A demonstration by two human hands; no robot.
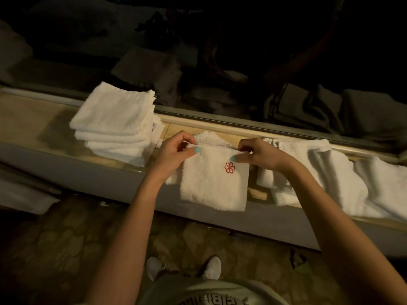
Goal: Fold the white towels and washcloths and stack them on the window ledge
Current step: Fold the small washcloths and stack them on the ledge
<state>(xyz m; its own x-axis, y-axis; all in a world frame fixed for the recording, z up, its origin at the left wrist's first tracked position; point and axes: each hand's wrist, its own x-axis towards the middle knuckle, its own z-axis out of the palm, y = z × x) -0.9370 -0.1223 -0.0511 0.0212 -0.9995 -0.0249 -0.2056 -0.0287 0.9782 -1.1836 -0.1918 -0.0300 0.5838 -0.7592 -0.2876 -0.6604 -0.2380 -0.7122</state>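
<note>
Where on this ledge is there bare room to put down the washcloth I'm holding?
The widest bare patch of ledge lies left of the folded stack. A narrow wooden gap shows between the washcloth, pinched by your left hand and right hand, and the unfolded towels. Everything right of that is crowded.
</note>
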